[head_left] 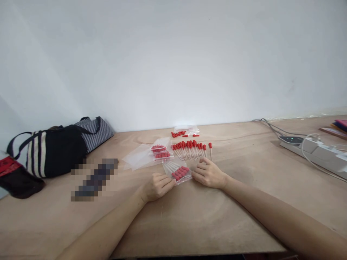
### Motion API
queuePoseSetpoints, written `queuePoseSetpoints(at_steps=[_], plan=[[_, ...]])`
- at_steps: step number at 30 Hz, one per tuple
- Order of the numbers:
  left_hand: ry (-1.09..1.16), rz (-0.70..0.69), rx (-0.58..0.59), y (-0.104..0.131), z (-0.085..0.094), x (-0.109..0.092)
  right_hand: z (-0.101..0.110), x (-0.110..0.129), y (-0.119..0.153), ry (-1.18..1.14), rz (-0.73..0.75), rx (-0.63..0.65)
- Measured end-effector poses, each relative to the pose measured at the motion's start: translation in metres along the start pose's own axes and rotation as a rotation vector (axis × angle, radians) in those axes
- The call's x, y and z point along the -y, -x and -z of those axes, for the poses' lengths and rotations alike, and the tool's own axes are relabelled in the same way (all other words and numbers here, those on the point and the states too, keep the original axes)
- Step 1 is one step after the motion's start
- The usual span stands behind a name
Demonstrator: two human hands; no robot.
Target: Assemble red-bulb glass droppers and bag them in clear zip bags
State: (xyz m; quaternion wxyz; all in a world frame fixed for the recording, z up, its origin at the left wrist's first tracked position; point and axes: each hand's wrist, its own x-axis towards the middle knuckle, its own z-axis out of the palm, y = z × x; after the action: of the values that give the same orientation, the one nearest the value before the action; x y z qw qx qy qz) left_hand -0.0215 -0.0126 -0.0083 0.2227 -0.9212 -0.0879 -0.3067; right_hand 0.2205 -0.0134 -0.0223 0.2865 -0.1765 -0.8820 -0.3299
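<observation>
A clear zip bag (181,181) holding several red-bulbed glass droppers lies in front of me, its mouth edge towards me. My left hand (159,186) is closed, with thumb and fingers pinching the near left corner of the bag. At the bag's right edge, my right hand (208,174) is curled with its fingertips gripping the plastic; part of that grip is hidden. Just beyond, a row of loose droppers (191,145) lies with the red bulbs pointing away. Filled bags of droppers (162,155) are stacked to the left of the row.
Flat clear bags (138,157) spread left of the stack. More droppers (178,134) lie near the wall. A dark blurred object (96,178) and a black striped bag (58,151) are at left. A white power strip (316,153) with cables stands at right.
</observation>
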Motion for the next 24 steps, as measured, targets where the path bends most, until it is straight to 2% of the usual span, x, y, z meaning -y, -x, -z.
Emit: queuePoseSetpoints(at_steps=[3, 7, 14, 21, 24], plan=[[-0.084, -0.064, -0.005, -0.003, 0.0, 0.0, 0.0, -0.001, 0.001, 0.01, 0.035, -0.013], [-0.158, -0.071, -0.015, -0.007, 0.0, 0.001, 0.001, -0.002, 0.0, -0.005, 0.07, 0.002], [-0.162, -0.08, -0.017, -0.008, 0.0, 0.002, -0.001, 0.002, -0.005, -0.006, -0.005, -0.018], [-0.13, -0.041, 0.042, -0.016, -0.003, 0.0, -0.002, 0.006, -0.013, -0.045, 0.062, 0.011], [-0.103, -0.063, 0.023, -0.017, -0.005, -0.001, -0.001, 0.008, -0.015, -0.04, 0.093, 0.01]])
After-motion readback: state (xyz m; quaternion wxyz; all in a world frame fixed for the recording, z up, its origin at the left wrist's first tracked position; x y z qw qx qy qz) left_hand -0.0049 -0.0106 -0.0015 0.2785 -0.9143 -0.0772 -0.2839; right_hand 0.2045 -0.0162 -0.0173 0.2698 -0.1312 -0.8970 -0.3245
